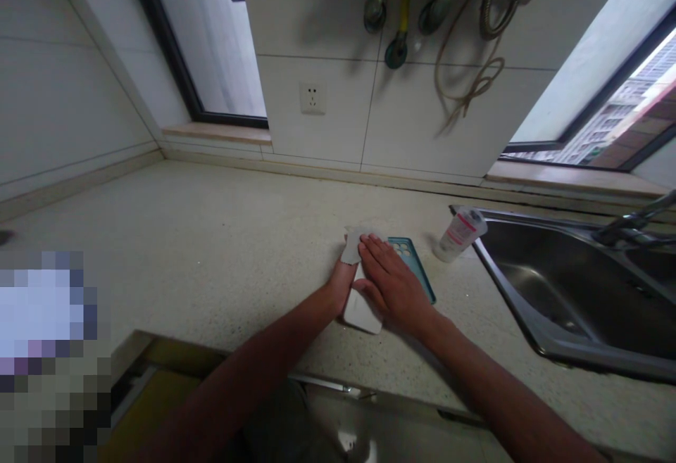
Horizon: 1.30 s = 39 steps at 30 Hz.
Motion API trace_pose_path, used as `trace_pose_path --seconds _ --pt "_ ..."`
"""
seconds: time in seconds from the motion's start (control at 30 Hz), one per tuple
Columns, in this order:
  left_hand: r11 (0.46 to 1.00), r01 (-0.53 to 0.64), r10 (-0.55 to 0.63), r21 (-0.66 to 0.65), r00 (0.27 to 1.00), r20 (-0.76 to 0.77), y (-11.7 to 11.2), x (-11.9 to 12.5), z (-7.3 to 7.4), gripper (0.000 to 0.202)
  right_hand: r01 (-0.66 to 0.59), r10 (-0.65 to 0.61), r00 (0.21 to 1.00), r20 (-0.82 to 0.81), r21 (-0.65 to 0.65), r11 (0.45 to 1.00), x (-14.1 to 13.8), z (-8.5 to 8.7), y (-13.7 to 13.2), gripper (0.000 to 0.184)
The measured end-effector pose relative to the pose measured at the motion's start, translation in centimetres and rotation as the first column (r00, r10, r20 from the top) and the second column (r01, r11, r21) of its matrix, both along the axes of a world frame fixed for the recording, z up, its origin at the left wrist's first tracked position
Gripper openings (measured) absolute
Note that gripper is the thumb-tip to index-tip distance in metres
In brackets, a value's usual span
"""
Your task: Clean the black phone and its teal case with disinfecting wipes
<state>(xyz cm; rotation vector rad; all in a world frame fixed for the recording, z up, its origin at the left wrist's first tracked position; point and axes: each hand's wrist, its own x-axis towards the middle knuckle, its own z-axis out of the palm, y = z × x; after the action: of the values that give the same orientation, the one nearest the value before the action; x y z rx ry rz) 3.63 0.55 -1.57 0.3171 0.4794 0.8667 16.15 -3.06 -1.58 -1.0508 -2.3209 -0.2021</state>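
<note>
A white phone (363, 314) lies on the speckled countertop (222, 252). My right hand (393, 287) rests flat over it with fingers stretched out. My left hand (341, 281) is beside the phone's left edge, and its fingers pinch a small white wipe (351, 248) against the phone's far end. A teal phone case (417, 262) lies on the counter just right of my right hand, partly hidden by it.
A white bottle with a pink label (458, 235) stands by the steel sink (575, 294) at the right, with a tap (634, 224) behind. A wall socket (313, 98) and hanging hoses (438, 5) are on the tiled wall. A blurred patch sits at lower left.
</note>
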Motion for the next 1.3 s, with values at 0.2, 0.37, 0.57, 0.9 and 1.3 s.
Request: trace_pose_path --seconds 0.2,0.37,0.57,0.9,1.3 --pt "0.992 0.104 -0.104 -0.076 0.995 0.001 0.0 -0.9 1.0 0.068 0.128 -0.132 0.985 -0.108 -0.041 0.991 0.9 0.4 0.6 0.055" --pt "0.988 0.134 -0.135 -0.082 0.991 -0.011 0.0 -1.6 1.1 0.071 0.206 -0.218 0.967 -0.129 -0.098 0.974 1.2 0.8 0.4 0.049" --pt "0.994 0.071 -0.064 -0.079 0.994 0.088 0.2 -2.0 1.5 0.077 0.129 -0.140 0.982 -0.128 -0.087 0.988 0.6 0.5 -0.1 0.047" --pt "0.997 -0.065 0.069 -0.032 0.987 0.146 0.6 -2.5 1.1 0.077 -0.194 0.197 0.979 -0.051 0.048 0.980 -0.1 1.4 -1.2 0.033" --pt "0.994 -0.113 0.111 -0.003 0.968 0.225 0.2 -2.5 1.8 0.075 -0.412 0.415 0.907 -0.072 0.049 0.910 -0.2 2.5 -1.7 0.025"
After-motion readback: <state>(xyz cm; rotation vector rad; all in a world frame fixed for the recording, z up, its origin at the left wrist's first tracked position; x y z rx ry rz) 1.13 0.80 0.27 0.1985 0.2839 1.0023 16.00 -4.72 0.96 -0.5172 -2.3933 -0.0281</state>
